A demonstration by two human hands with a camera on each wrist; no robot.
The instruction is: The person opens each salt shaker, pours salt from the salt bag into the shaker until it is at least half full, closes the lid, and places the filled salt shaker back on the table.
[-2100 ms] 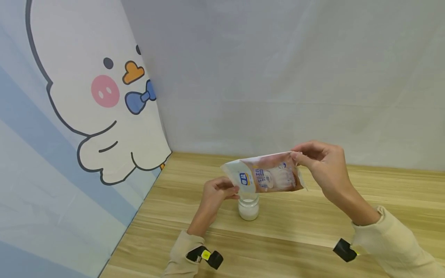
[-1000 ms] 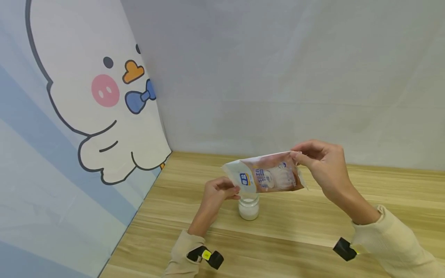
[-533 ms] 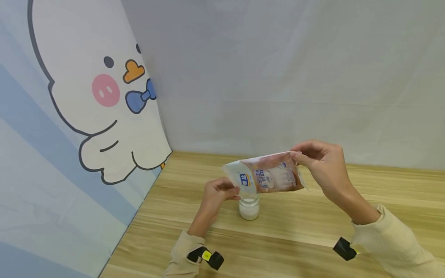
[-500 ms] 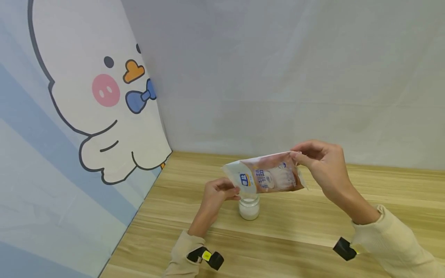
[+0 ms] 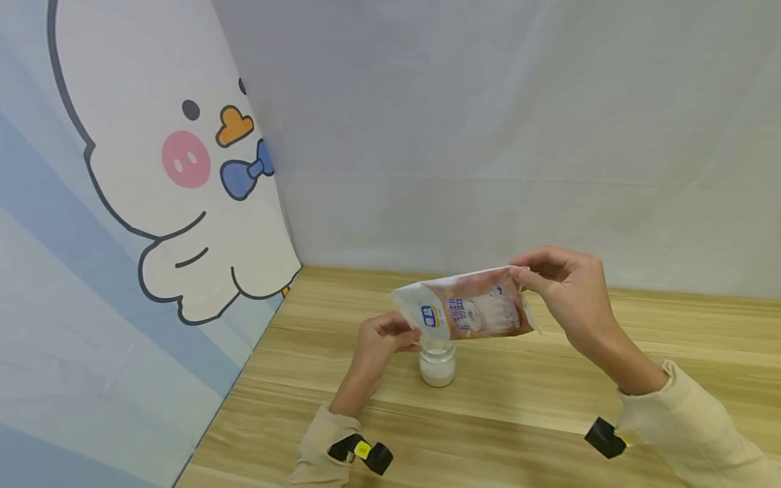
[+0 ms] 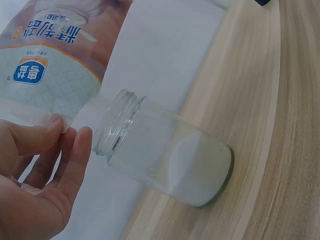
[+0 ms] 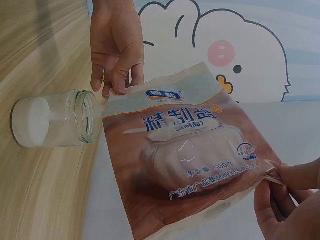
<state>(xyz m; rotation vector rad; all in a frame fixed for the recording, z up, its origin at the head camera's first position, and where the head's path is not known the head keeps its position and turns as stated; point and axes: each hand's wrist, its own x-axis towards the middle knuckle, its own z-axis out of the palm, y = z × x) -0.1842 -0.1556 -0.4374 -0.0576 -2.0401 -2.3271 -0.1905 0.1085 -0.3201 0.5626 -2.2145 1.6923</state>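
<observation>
A brown and pale-blue plastic bag of refined salt [image 5: 482, 305] is held tilted above the table between both hands. My left hand [image 5: 378, 349] pinches its lower corner between thumb and fingers, right beside the mouth of a glass jar [image 5: 437, 369]. At the raised far end, my right hand [image 5: 576, 295] pinches the other corner. The jar stands upright and lidless under the bag's low corner, and white salt [image 7: 31, 121] fills its lower part. In the left wrist view, a faint whitish streak runs between the bag corner and the jar's threaded rim [image 6: 117, 122].
The jar stands on a wood-grain table [image 5: 518, 413]. A pale grey cloth backdrop [image 5: 488, 135] rises behind the table. On the left hangs a sheet printed with a white cartoon duck [image 5: 146, 163]. Black wrist cameras sit on both beige sleeves [image 5: 677, 413].
</observation>
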